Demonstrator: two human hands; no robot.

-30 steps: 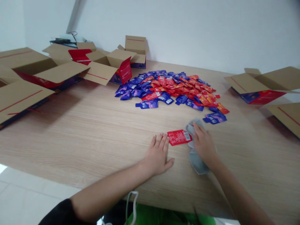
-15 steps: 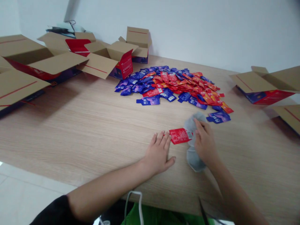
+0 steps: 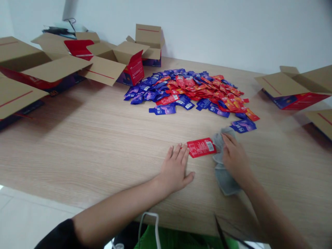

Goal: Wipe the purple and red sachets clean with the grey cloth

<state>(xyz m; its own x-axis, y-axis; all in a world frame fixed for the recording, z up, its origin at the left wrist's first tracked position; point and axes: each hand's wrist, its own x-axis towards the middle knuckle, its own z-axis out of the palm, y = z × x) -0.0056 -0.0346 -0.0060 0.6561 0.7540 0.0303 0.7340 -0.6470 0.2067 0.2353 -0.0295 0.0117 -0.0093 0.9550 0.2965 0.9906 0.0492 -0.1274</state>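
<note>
My left hand (image 3: pixel 175 169) lies flat on the wooden table, fingers spread, with its fingertips on the left end of a red sachet (image 3: pixel 201 147). The sachet is flat, its printed side and barcode facing up. A crumpled grey cloth (image 3: pixel 225 178) is gripped in my right hand (image 3: pixel 237 159), at the sachet's right end. Part of the cloth is hidden under my fingers. Beyond both hands lies a heap of blue, red and orange sachets (image 3: pixel 192 88). One blue sachet (image 3: pixel 243 126) rests just past the cloth, apart from the heap.
Open cardboard boxes stand on the left (image 3: pixel 57 69), at the back (image 3: pixel 149 41) and on the right (image 3: pixel 293 86). A white wall (image 3: pixel 220 31) rises behind the table (image 3: pixel 90 145). A white cord (image 3: pixel 157 224) hangs near the front edge.
My right hand has moved the grey cloth rightward and slightly toward me, off most of the red sachet. My left hand stays on the sachet. The view has shifted a little.
</note>
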